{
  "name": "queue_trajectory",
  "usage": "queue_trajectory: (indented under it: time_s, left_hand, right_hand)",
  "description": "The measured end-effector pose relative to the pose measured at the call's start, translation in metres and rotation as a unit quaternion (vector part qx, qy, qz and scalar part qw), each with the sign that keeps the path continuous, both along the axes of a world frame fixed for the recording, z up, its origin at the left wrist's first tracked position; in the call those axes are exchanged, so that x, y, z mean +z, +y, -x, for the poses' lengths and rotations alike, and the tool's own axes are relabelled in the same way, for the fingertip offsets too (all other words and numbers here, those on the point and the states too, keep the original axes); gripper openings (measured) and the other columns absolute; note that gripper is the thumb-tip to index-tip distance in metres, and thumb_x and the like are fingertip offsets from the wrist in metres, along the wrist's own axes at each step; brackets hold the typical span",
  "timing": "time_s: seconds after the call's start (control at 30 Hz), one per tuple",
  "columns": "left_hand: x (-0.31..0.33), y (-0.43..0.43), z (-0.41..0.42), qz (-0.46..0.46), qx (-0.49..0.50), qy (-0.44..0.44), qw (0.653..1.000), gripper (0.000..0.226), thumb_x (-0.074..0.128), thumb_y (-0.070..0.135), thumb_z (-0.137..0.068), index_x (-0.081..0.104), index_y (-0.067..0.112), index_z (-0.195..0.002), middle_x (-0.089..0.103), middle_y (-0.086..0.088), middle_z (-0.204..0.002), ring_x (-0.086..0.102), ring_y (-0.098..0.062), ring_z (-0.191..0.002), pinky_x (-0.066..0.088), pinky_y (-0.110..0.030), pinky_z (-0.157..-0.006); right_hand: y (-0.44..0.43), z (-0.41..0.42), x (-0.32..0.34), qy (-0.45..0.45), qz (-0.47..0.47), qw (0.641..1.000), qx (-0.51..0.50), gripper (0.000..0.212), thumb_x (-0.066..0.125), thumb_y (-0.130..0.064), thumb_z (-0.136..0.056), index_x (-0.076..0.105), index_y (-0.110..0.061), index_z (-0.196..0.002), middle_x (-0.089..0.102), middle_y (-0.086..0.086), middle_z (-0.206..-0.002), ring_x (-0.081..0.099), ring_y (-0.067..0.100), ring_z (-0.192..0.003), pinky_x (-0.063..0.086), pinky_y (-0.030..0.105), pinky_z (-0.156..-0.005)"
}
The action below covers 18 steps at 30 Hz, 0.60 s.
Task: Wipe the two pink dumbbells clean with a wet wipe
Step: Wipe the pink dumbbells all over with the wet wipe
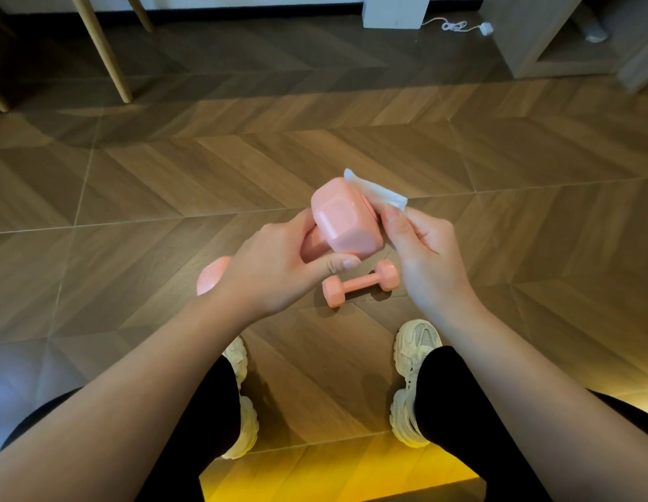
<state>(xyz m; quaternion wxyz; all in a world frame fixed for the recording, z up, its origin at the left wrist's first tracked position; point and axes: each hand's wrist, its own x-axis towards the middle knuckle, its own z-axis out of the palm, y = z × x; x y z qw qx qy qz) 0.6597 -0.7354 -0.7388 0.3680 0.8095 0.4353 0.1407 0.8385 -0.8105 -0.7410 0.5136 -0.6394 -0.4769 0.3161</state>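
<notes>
My left hand (279, 266) grips the handle of a pink dumbbell (346, 221), held up over the floor with one hexagonal end facing me; its other end pokes out past my wrist. My right hand (420, 244) pinches a white wet wipe (377, 192) and holds it against the far right side of that raised end. A second pink dumbbell (360, 284) lies on the wooden floor below my hands, between my feet and a little ahead of them.
My two cream sneakers (413, 349) stand on the herringbone wood floor (170, 182). Wooden chair legs (101, 48) rise at the far left. A white pillar base (395, 10), a white cable (456, 26) and a wooden cabinet (554, 41) sit at the back right.
</notes>
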Motion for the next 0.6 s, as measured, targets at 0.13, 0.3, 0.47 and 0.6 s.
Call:
queue_trajectory:
  time_s: [0.13, 0.3, 0.47, 0.6]
  left_hand:
    - [-0.0006, -0.0002, 0.0002, -0.006, -0.016, 0.003, 1.0, 0.05, 0.045, 0.087, -0.067, 0.043, 0.049, -0.1, 0.061, 0.02, -0.076, 0.058, 0.0, -0.073, 0.044, -0.029, -0.061]
    - [-0.0002, -0.0015, 0.0002, -0.027, -0.038, 0.037, 0.998, 0.054, 0.04, 0.09, -0.066, 0.041, 0.05, -0.101, 0.055, 0.02, -0.068, 0.054, -0.001, -0.066, 0.033, -0.026, -0.054]
    - [-0.0017, 0.0001, 0.001, -0.022, -0.044, 0.04, 0.998, 0.06, 0.039, 0.089, -0.066, 0.048, 0.043, -0.102, 0.055, 0.018, -0.066, 0.055, -0.002, -0.065, 0.034, -0.027, -0.055]
    - [-0.0044, 0.0004, -0.0002, -0.014, -0.057, 0.043, 0.997, 0.055, 0.039, 0.09, -0.066, 0.046, 0.046, -0.099, 0.055, 0.018, -0.065, 0.055, -0.003, -0.065, 0.035, -0.03, -0.056]
  right_hand:
    - [0.0012, 0.0, 0.0014, 0.006, -0.006, 1.0, -0.004, 0.051, 0.042, -0.033, -0.101, 0.065, 0.012, -0.094, 0.055, 0.033, -0.075, 0.049, 0.037, -0.068, 0.037, 0.044, -0.061]
    - [0.0007, 0.0012, 0.0043, 0.01, -0.011, 1.0, -0.001, 0.045, 0.042, -0.029, -0.101, 0.071, 0.004, -0.099, 0.063, 0.031, -0.085, 0.056, 0.042, -0.081, 0.044, 0.045, -0.065]
    - [-0.001, 0.0029, 0.0052, -0.002, -0.015, 1.0, 0.009, 0.044, 0.042, -0.028, -0.101, 0.07, 0.006, -0.095, 0.057, 0.024, -0.069, 0.049, 0.032, -0.065, 0.037, 0.042, -0.059]
    - [-0.0003, 0.0031, 0.0044, 0.007, -0.009, 1.0, 0.02, 0.052, 0.042, -0.031, -0.099, 0.066, 0.015, -0.093, 0.059, 0.031, -0.075, 0.051, 0.041, -0.07, 0.04, 0.046, -0.062]
